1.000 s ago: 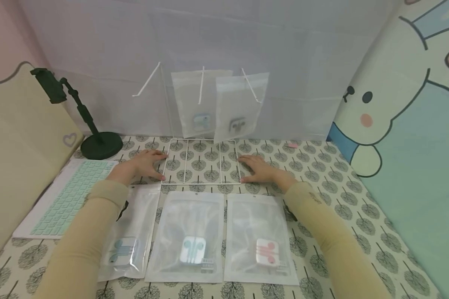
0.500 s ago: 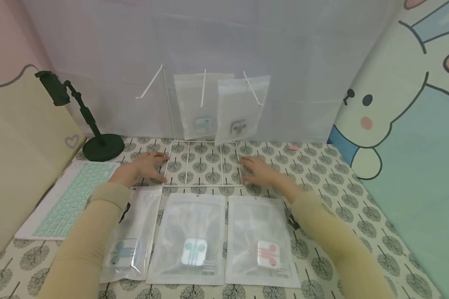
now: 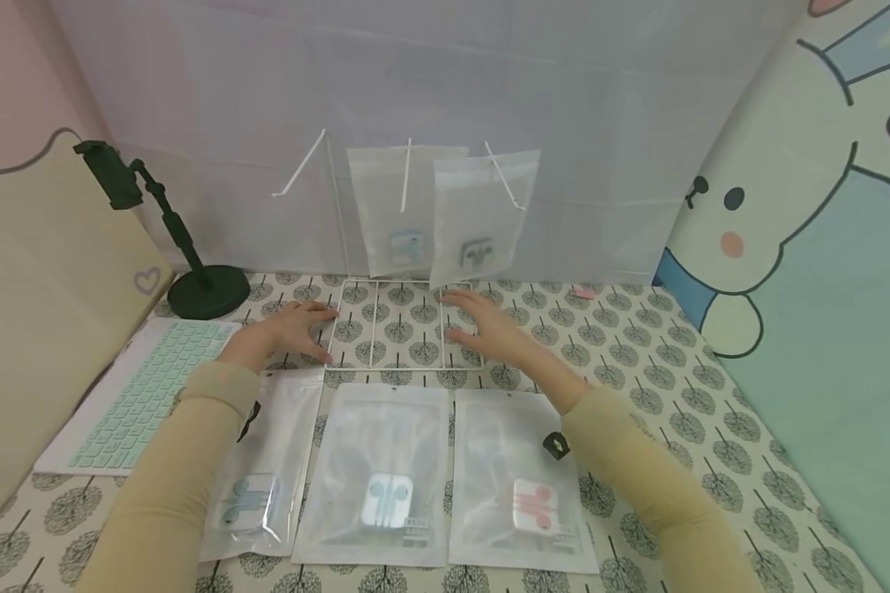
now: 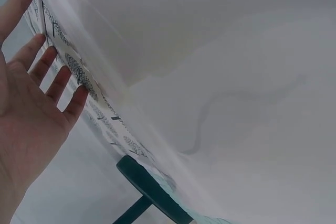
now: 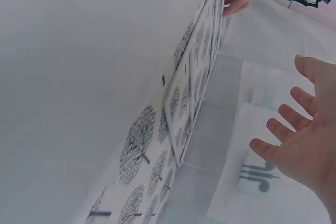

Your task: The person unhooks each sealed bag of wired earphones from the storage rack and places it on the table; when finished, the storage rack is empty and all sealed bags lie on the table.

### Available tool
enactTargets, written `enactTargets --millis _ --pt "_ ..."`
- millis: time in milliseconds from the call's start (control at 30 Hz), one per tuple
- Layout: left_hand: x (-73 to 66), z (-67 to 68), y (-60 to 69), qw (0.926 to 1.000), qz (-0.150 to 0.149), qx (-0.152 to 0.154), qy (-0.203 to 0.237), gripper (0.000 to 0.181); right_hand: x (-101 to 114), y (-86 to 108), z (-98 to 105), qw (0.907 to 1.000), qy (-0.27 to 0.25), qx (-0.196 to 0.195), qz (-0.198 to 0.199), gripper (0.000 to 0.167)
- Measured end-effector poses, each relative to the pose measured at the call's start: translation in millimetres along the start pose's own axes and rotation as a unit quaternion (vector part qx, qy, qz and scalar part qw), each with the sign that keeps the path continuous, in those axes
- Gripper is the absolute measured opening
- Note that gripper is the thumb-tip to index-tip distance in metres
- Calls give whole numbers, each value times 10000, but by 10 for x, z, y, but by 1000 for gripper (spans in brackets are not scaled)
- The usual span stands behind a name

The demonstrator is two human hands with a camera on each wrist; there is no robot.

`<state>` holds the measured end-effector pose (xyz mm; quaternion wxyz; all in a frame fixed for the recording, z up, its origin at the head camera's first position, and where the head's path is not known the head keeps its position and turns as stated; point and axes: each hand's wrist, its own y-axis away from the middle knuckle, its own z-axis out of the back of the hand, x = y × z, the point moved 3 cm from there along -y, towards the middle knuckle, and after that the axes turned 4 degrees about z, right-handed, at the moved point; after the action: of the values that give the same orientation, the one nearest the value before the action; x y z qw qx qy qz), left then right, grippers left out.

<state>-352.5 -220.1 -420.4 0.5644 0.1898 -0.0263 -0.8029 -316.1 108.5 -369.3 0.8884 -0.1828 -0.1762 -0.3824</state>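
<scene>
A white wire display rack has its base (image 3: 408, 369) flat on the table and several hooks (image 3: 300, 164) rising behind. Two frosted zip pouches (image 3: 378, 210) with wired earphones hang from the middle and right hooks. My left hand (image 3: 291, 329) is at the base's left edge, fingertips at the wire, fingers extended. Over the base's right side, my right hand (image 3: 493, 331) is raised with fingers spread and holds nothing. In the right wrist view that hand (image 5: 307, 135) appears in front of the hanging pouches. Three more earphone pouches (image 3: 386, 420) lie in a row nearer me.
A mint keyboard (image 3: 144, 395) lies at the left. Behind it stands a dark green phone stand (image 3: 206, 292). A small pink piece (image 3: 582, 293) is at the back right. A pale curtain (image 3: 601, 123) closes off the back, and a tree-print cloth (image 3: 653, 354) covers the table.
My right hand has left the base's right edge and moved left and up over it. The left hand stays at the left edge. The rack and pouches have not moved.
</scene>
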Motion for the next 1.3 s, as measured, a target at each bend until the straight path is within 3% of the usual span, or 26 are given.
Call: enactTargets --millis 233,433,600,900,1133,1300 --pt "2 10 3 10000 -16 31 -48 94 152 -286 -28 9986 -247 -453 134 65" --pt "17 0 -32 9999 42 9 -101 92 257 -575 -91 9959 -809 -371 127 76" --pt "30 -5 -44 9999 87 27 -61 92 202 -777 -153 9930 -1077 -482 1 80" --pt "16 -1 -11 9999 49 21 -92 91 27 -931 -70 9847 -1440 -944 -266 79" --pt "17 -6 -22 9999 70 37 -118 91 -122 -935 -5 9666 -2048 -1321 -798 82" --pt "38 -23 -39 9999 61 69 -80 92 -232 -911 12 9600 -1909 -1727 -1101 80"
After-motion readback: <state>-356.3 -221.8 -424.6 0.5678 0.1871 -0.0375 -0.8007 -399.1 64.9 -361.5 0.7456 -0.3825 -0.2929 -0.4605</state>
